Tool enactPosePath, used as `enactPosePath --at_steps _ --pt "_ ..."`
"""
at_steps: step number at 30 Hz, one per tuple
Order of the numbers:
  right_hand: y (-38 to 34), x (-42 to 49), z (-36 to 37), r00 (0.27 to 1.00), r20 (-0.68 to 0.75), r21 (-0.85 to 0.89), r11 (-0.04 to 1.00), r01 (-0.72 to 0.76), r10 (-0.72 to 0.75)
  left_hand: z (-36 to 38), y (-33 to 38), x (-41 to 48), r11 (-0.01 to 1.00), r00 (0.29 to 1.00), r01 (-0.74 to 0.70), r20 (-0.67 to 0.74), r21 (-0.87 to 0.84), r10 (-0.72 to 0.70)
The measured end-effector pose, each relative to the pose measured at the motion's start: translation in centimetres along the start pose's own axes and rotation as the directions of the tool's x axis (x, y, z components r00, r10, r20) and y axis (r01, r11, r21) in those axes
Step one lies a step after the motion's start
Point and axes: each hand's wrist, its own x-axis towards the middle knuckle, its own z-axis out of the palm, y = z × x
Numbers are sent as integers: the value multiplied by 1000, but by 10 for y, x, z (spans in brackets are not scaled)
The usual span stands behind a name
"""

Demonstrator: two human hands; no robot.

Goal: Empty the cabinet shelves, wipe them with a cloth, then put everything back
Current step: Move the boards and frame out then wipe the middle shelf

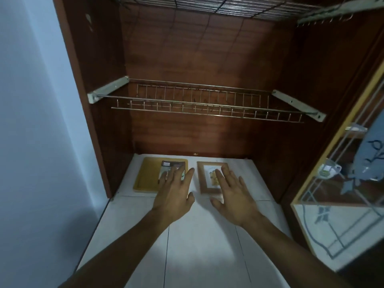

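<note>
An open brown wooden cabinet (207, 63) faces me above a white tiled counter (199, 235). Two flat things lie on the white cabinet floor: a yellow board with a dark label (145, 175) on the left and a small wooden picture frame (204, 183) on the right. My left hand (176, 192) is spread, fingers straight, over the board's right part. With straight fingers my right hand (232, 192) lies over the frame's right side. Neither hand grips anything. A bare wire rack shelf (203, 104) spans the cabinet's middle.
Another wire shelf (218, 7) runs across the top. The cabinet's glass door (342, 194) with a yellow frame stands open at the right, with a white cup (329, 170) seen behind or in the glass. A pale blue wall (31, 142) is on the left.
</note>
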Motion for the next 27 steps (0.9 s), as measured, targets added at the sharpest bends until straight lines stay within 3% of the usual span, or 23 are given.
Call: enactPosePath --at_steps 7,10,17,27 --pt "-6 -62 -4 996 -33 101 991 90 -87 -20 42 -54 998 999 23 -24 -54 -24" --pt "-10 -91 -10 996 17 123 989 87 -89 -26 53 -76 999 999 31 -39 -25 -32" --pt "-15 -140 -24 998 -14 128 990 60 -59 -55 77 -125 998 996 69 52 5 -69" --pt "-25 -237 -47 999 -27 127 992 20 -17 -91 125 -191 995 998 67 23 -80 -66"
